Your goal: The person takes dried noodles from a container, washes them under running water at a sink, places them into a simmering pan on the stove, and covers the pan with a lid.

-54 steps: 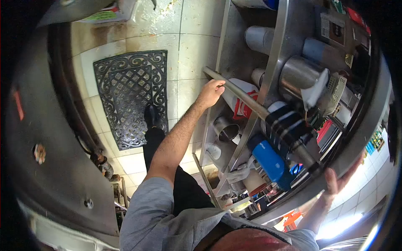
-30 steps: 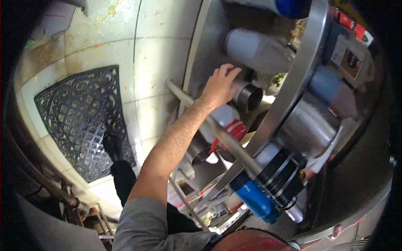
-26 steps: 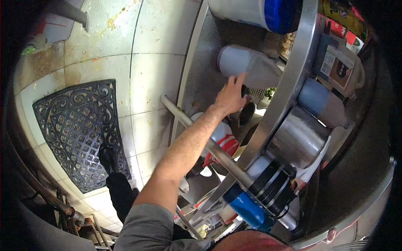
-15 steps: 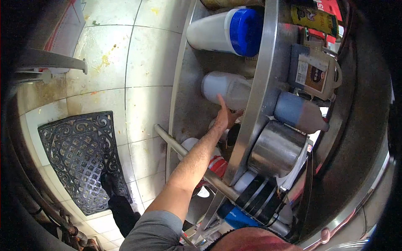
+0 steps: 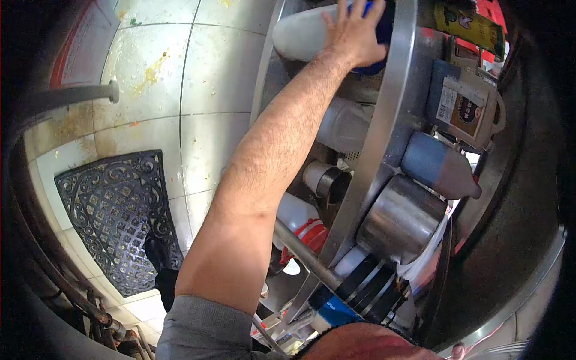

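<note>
My left hand (image 5: 355, 37) reaches across to a white tub (image 5: 300, 35) with a blue lid (image 5: 389, 27) at the top of the view. Its fingers are spread over the lid end, with the back of the hand toward me. Whether the palm presses on the lid cannot be made out. Under my forearm on the same shelf are a translucent jar (image 5: 348, 126), a small container with a dark rim (image 5: 333, 183) and a white container with a red ring (image 5: 309, 237). My right hand is out of view.
A metal shelf edge (image 5: 384, 114) runs alongside. Beyond it stand a steel pot (image 5: 402, 219), a blue-grey bottle (image 5: 441, 165), a labelled jug (image 5: 462, 105) and a yellow package (image 5: 471, 27). A metal bar (image 5: 306, 255) crosses below. A black mat (image 5: 117, 219) lies on the tiled floor.
My left hand has moved from beside the translucent jar up to the blue-lidded tub, and its fingers are now spread. The view has shifted slightly.
</note>
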`<state>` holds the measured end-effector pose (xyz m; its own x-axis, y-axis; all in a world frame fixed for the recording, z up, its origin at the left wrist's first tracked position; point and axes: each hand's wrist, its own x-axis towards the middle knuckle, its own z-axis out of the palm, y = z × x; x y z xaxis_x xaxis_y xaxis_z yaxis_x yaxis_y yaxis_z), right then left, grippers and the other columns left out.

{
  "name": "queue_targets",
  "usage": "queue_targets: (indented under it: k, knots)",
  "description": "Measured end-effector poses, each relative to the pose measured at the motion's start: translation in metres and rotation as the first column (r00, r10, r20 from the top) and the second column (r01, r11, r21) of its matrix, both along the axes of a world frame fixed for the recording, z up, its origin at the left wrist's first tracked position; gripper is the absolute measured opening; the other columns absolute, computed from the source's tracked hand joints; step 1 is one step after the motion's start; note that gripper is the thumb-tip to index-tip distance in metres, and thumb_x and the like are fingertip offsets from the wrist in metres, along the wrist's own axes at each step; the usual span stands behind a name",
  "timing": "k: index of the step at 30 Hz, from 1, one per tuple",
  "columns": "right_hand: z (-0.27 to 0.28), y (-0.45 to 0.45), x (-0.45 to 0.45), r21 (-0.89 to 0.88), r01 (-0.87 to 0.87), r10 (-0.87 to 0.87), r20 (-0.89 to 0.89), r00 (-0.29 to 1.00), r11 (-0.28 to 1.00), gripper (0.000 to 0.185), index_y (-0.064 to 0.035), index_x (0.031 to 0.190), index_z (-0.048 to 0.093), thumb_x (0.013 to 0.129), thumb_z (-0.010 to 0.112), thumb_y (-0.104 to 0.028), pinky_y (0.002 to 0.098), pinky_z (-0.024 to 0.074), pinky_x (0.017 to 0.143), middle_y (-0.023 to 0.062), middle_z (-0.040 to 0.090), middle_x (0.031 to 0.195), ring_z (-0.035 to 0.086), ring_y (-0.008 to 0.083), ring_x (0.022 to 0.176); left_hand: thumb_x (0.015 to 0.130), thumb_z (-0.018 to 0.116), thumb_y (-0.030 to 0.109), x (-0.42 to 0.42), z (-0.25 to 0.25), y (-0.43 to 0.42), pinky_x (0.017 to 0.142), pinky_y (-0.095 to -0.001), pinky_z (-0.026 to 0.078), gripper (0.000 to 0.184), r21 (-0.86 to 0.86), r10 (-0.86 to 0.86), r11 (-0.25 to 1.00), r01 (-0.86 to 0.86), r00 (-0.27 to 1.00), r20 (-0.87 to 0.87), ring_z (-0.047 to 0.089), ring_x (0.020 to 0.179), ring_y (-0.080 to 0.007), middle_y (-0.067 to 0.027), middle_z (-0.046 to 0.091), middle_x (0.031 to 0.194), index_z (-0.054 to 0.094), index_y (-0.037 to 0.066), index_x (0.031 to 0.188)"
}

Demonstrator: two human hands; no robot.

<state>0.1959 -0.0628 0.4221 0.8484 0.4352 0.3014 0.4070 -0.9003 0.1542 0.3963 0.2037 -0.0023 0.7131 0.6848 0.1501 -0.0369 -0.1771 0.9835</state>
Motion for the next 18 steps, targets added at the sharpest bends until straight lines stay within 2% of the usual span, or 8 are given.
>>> queue_targets:
  k: [1, 3, 5, 6, 9, 12, 16, 18]
  knots:
    - [0.0, 0.0, 0.002, 0.005, 0.007, -0.007, 0.004, 1.0, 1.0, 0.095, -0.0061, 0.142, 0.018, 0.067, 0.061, -0.047, 0.0422, 0.0111, 0.108, 0.0142, 0.019, 0.145, 0.016, 0.0255, 0.134, 0.072, 0.066, 0.021, 0.007, 0.0, 0.006, 0.101, -0.0536, 0.027, 0.083, -0.063, 0.046, 0.997, -0.05, 0.997, -0.066, 0.026, 0.127, -0.041, -0.0199, 0.022, 0.142, 0.02, 0.009, 0.139]
    - [0.001, 0.0, 0.005, 0.01, 0.018, -0.018, 0.007, 1.0, 1.0, 0.095, -0.0061, 0.142, 0.018, 0.068, 0.061, -0.047, 0.0423, 0.0113, 0.108, 0.0142, 0.019, 0.145, 0.016, 0.0255, 0.134, 0.067, 0.057, 0.006, 0.021, -0.017, 0.015, 0.094, -0.0395, 0.04, 0.062, -0.036, 0.174, 0.983, -0.179, 0.98, -0.099, 0.047, 0.112, -0.0332, -0.0172, 0.049, 0.123, 0.04, 0.002, 0.127]
    - [0.003, 0.002, 0.009, 0.014, 0.032, -0.032, 0.008, 0.999, 0.999, 0.095, -0.0061, 0.142, 0.018, 0.068, 0.06, -0.048, 0.0423, 0.0115, 0.108, 0.0141, 0.019, 0.145, 0.017, 0.0255, 0.134, 0.069, 0.067, 0.021, 0.023, -0.028, 0.017, 0.095, -0.0495, 0.034, 0.055, -0.066, -0.038, 0.998, 0.021, 0.961, -0.273, 0.044, 0.113, -0.033, -0.0133, 0.052, 0.12, 0.051, 0.013, 0.122]
    - [0.003, 0.002, 0.011, 0.015, 0.038, -0.038, 0.005, 0.999, 0.999, 0.095, -0.0061, 0.142, 0.018, 0.068, 0.06, -0.048, 0.0423, 0.0116, 0.108, 0.0141, 0.019, 0.145, 0.017, 0.0255, 0.134, 0.071, 0.063, 0.02, 0.021, -0.029, 0.015, 0.09, -0.0477, 0.041, 0.046, -0.04, -0.063, 0.998, 0.054, 0.963, -0.263, 0.049, 0.107, -0.033, -0.0128, 0.059, 0.111, 0.056, 0.012, 0.116]
    - [0.004, 0.003, 0.015, 0.023, 0.05, -0.05, 0.009, 0.999, 0.998, 0.095, -0.0061, 0.142, 0.018, 0.068, 0.06, -0.048, 0.0424, 0.0118, 0.108, 0.014, 0.019, 0.145, 0.017, 0.0255, 0.134, 0.073, 0.056, 0.015, 0.0, -0.025, -0.027, 0.083, -0.0439, 0.047, 0.035, -0.118, -0.252, 0.967, 0.227, 0.928, -0.273, 0.049, 0.105, -0.0354, -0.0181, 0.058, 0.106, 0.057, 0.007, 0.107]
    - [0.004, 0.003, 0.018, 0.026, 0.051, -0.052, 0.006, 0.999, 0.998, 0.095, -0.006, 0.142, 0.018, 0.068, 0.06, -0.049, 0.0425, 0.0121, 0.108, 0.0139, 0.019, 0.145, 0.017, 0.0255, 0.134, 0.072, 0.058, 0.009, -0.018, -0.034, -0.076, 0.078, -0.0455, 0.047, 0.043, -0.023, -0.215, 0.976, 0.215, 0.959, -0.183, 0.047, 0.1, -0.0363, -0.0187, 0.053, 0.101, 0.044, -0.003, 0.111]
    - [0.006, 0.003, 0.023, 0.024, 0.06, -0.06, 0.001, 0.998, 0.998, 0.095, -0.006, 0.142, 0.018, 0.068, 0.06, -0.049, 0.0426, 0.0124, 0.108, 0.0138, 0.019, 0.145, 0.017, 0.0254, 0.134, 0.072, 0.063, 0.016, -0.025, -0.023, -0.109, 0.077, -0.0459, 0.047, 0.053, 0.068, -0.19, 0.974, 0.218, 0.939, -0.286, 0.046, 0.1, -0.0346, -0.018, 0.048, 0.107, 0.041, -0.003, 0.117]
    - [0.006, 0.004, 0.026, 0.028, 0.06, -0.06, 0.0, 0.998, 0.998, 0.095, -0.006, 0.142, 0.018, 0.069, 0.06, -0.049, 0.0426, 0.0126, 0.108, 0.0138, 0.019, 0.145, 0.017, 0.0254, 0.134, 0.072, 0.065, 0.019, -0.026, -0.017, -0.093, 0.078, -0.0483, 0.045, 0.059, -0.046, -0.375, 0.922, 0.385, 0.854, -0.362, 0.044, 0.105, -0.0331, -0.017, 0.045, 0.113, 0.04, 0.002, 0.123]
